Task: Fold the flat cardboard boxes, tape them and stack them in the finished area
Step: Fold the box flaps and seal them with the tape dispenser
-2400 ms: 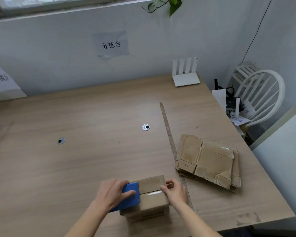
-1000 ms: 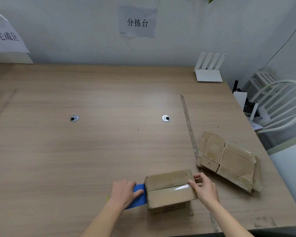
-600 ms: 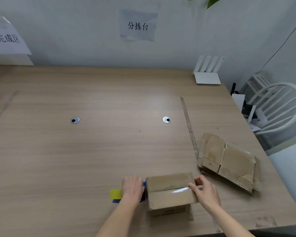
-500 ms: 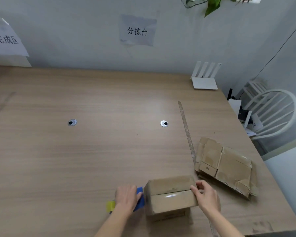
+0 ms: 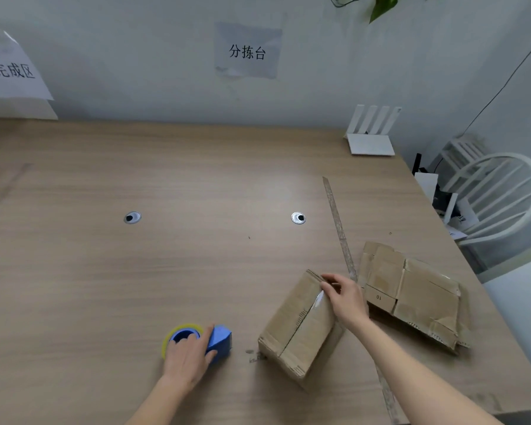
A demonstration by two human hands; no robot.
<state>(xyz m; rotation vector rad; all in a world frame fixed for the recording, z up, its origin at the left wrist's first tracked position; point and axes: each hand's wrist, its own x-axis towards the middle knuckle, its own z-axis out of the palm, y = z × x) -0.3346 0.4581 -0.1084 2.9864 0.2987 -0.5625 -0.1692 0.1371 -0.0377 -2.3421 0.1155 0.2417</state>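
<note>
A folded brown cardboard box (image 5: 301,325), its seam glossy with clear tape, is sitting angled on the wood-grain table (image 5: 196,271). The right hand (image 5: 345,299) is pinching its far corner. The left hand (image 5: 187,358), well apart, is gripping a blue tape dispenser (image 5: 210,342). Flattened boxes (image 5: 411,294) are lying just right.

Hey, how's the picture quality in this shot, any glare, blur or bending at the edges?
Head view: soft, even light with faint shadows; a bright glare streak on the clear tape across the folded box; wide-angle bending curves the table edges and wall; the wall signs read sharply, the right hand is slightly soft.
</note>
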